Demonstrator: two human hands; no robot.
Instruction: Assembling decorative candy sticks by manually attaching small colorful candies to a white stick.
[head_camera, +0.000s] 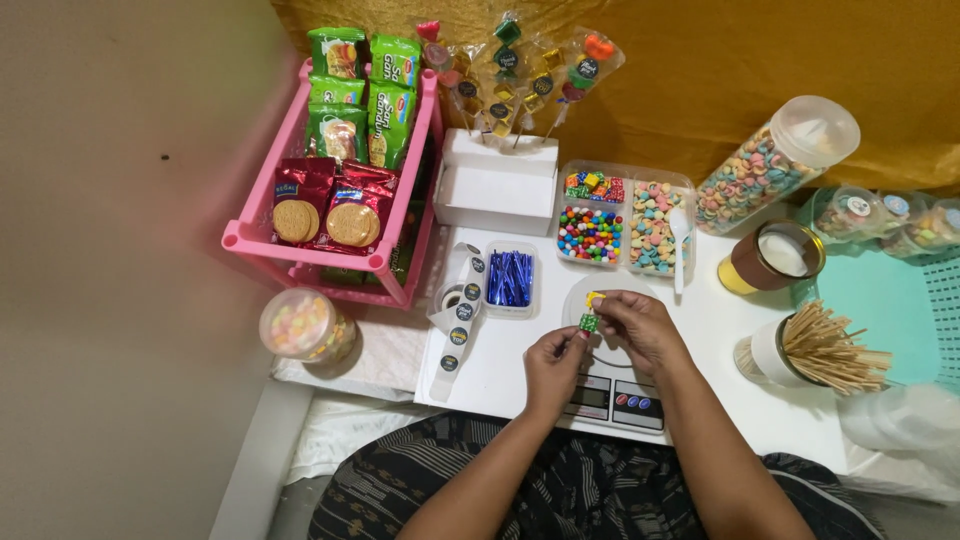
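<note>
Far left: pink rack (262, 238) w/ green snack packs (365, 95) up top and red biscuit packs (328, 203) in front. Just below it, a lidded round tub of pastel sweets (304, 326) lies on its side. On the white bench (720, 320), a strip of round dark stickers (458, 322) curls off its roll, next to a small clear tray of blue twist ties (510, 279). Behind that, a white box (495, 185) holds finished candy skewers in clear wrap (520, 75), upright.

Centre: left hand (553, 365) w/ fingers pinched on a small green candy cube (589, 322); right hand (640, 325) fingers closed on a yellow candy (595, 298) just above it. The two pieces look stacked; can't tell if a stick runs thru them. Both are held just over the round plate of a white kitchen scale (612, 395), near the bench's front edge. Behind the hands: clear 3-part tray of mixed coloured candies (625, 220), white spoon (679, 245) resting at its right side.

Right: tall clear jar of pastel cereal rings (770, 165) tipped against the gold cloth, a brown-and-gold cup (770, 260), a cup of wooden skewers (815, 350), and a teal basket (885, 300) w/ small lidded tubs (870, 215) behind it.
</note>
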